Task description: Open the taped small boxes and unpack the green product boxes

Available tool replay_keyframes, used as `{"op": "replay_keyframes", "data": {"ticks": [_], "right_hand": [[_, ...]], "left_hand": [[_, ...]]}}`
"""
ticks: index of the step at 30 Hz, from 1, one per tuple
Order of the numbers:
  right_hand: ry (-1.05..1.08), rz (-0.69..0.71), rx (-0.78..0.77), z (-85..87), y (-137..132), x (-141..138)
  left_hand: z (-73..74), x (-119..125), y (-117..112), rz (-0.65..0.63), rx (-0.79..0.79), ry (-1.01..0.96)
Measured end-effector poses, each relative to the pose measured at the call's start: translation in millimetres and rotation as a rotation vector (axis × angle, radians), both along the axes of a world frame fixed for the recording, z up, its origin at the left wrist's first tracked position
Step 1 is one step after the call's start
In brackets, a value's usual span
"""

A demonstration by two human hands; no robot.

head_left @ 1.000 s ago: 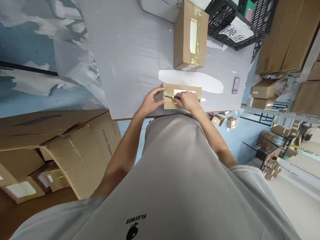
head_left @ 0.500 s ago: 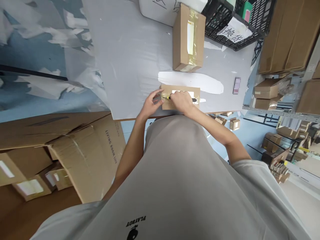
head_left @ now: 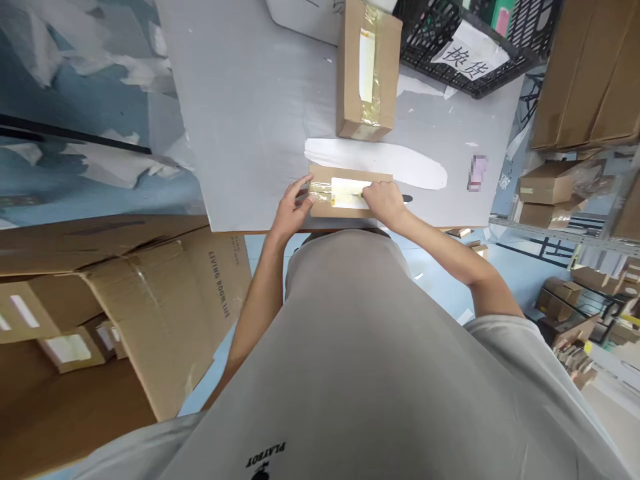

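A small flat cardboard box (head_left: 327, 211) lies near the front edge of the table, with clear tape and a white label (head_left: 345, 193) on its top. My left hand (head_left: 291, 208) grips its left end, fingers at the far corner and thumb at the near side. Closed round a box cutter (head_left: 407, 199), my right hand (head_left: 384, 202) is over the right part of the box. The cutter's dark end sticks out to the right of the fist, and its yellowish front end lies over the label. The fist hides most of the cutter.
Behind the box lies a white paper strip (head_left: 375, 157). A taller taped carton (head_left: 370, 123) stands beyond it, beside a black plastic crate (head_left: 415, 53). A large open carton (head_left: 165, 313) holding smaller boxes is at the left. Shelves with boxes (head_left: 545, 181) stand right.
My right hand has drawn the box cutter rightward along the box, uncovering more of the label. My left hand stays at the box's left end. The view has shifted slightly.
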State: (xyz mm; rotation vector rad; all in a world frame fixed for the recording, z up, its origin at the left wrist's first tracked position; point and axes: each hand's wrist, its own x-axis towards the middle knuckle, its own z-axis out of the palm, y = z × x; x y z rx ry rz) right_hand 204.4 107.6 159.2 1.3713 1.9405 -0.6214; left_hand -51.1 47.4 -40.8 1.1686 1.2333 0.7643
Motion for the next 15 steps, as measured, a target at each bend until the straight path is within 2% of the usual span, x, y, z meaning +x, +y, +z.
{"op": "replay_keyframes", "data": {"ticks": [3, 6, 10, 15], "right_hand": [[-0.138, -0.049, 0.024, 4.8, -5, 44], [-0.178, -0.081, 0.003, 8.8, -12, 81], [-0.133, -0.084, -0.022, 4.0, -17, 107], [0.007, -0.026, -0.032, -12.9, -16, 132]], "left_hand": [[3.1, 2, -1, 0.04, -0.01, 0.014], [8.1, 7, -2, 0.073, -0.019, 0.041], [10.7, 12, -2, 0.117, -0.017, 0.097], [18.2, 14, -3, 0.178, -0.064, 0.176]]}}
